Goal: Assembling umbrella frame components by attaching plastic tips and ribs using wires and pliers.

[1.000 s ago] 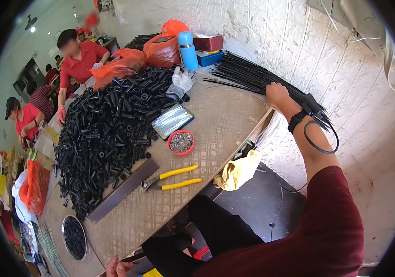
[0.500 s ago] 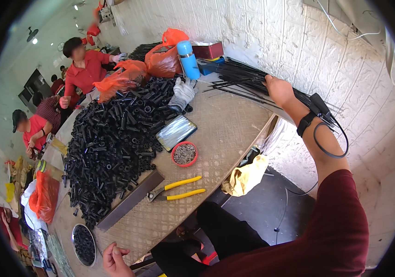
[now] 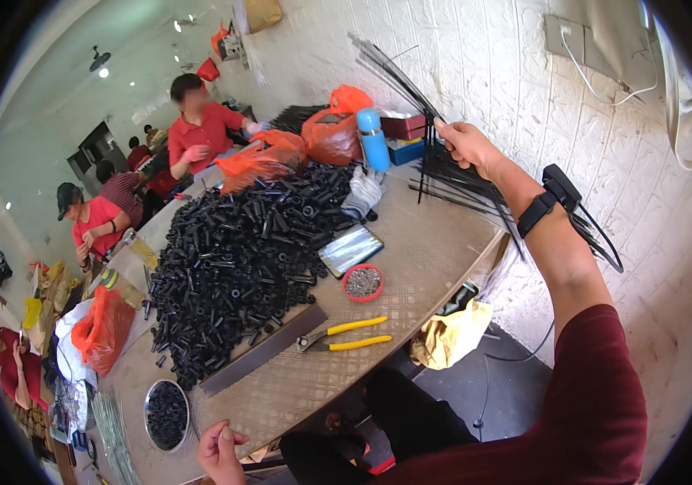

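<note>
My right hand (image 3: 465, 148) is raised at the far right, its fingers closed round a few thin black rods (image 3: 398, 77) that stick up and hang down from the grip. Below it, more thin black rods (image 3: 475, 184) lie along the wall side of the table. My left hand (image 3: 221, 453) is at the near table edge, fingers curled in, with nothing visible in them. Near it stands a round dish (image 3: 187, 414) of small black parts. A large heap of black tubular pieces (image 3: 237, 271) covers the table's left part.
Yellow-handled pliers (image 3: 354, 333), a dark flat bar (image 3: 265, 349), a red bowl of small metal pieces (image 3: 380, 285) and a shiny rectangular pad (image 3: 351, 250) lie on the table (image 3: 419, 242). A glove (image 3: 364, 192), blue bottle (image 3: 373, 141) and orange bags (image 3: 265, 162) stand behind. Other people work at the left.
My right hand has lifted a few black rods out of the pile, and they now tilt upward. The view has shifted, so the table sits lower and further right. My left hand stays curled.
</note>
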`<state>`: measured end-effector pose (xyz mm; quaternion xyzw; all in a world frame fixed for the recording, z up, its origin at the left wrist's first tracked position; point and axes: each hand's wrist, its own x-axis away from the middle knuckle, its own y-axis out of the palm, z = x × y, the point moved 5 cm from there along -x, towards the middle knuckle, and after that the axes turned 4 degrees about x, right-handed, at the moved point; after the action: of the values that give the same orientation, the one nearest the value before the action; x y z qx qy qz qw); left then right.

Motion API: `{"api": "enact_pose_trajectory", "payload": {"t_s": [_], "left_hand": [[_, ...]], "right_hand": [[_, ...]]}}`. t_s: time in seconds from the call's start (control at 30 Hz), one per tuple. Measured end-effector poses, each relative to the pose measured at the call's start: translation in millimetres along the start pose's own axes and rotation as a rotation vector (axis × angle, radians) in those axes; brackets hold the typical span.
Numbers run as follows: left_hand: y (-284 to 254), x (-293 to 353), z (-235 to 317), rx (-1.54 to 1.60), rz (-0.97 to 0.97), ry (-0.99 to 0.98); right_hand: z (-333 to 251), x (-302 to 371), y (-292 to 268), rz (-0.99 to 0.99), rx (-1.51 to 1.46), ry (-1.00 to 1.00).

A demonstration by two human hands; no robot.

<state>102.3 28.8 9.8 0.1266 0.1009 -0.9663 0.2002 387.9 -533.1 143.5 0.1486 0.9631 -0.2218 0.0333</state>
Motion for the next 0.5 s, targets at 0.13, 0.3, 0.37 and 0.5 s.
{"api": "enact_pose_trajectory", "payload": {"t_s": [0.13,0.3,0.37,0.5], "left_hand": [[-10,11,12,0.047,0.059,0.036],[-14,18,13,0.132,0.018,-0.047],[-8,19,25,0.188,-0.034,-0.021],[-12,22,43,0.190,-0.047,0.038]], "right_hand": [[-53,4,30,0.066,-0.306,-0.248],[-80,34,37,0.242,-0.521,-0.531],[-41,32,55,0.240,-0.409,-0.548],[54,30,91,0.162,-0.203,-0.459]]}}
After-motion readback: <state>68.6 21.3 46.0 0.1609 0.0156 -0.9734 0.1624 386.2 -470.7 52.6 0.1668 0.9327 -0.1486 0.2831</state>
